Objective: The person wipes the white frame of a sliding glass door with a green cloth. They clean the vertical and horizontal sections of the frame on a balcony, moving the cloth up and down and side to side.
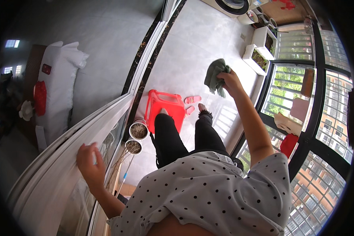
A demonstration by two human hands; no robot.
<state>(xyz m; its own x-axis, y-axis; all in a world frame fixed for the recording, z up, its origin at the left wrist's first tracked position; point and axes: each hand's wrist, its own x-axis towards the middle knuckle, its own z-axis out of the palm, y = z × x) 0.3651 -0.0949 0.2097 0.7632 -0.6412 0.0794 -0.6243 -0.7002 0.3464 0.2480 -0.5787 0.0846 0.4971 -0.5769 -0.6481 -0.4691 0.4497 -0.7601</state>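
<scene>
My right hand (pixel 229 82) is closed round a bunched dark green cloth (pixel 215 78), held out over the floor with its ends hanging loose. On the left, my left hand (pixel 91 164) is against the white sliding door frame (pixel 72 155), fingers and thumb curled at its edge. One of my feet is on a red plastic stool (pixel 167 105). My other foot (pixel 201 107) shows to the right of the stool, beside a pair of red slippers (pixel 192 100).
Two pots of dry soil (pixel 138 130) stand between the stool and the door. White planters (pixel 259 59) line the far right near barred windows (pixel 283 90). A washing machine (pixel 233 5) is at the back. Beyond the door sits a white-covered sofa (pixel 58 86).
</scene>
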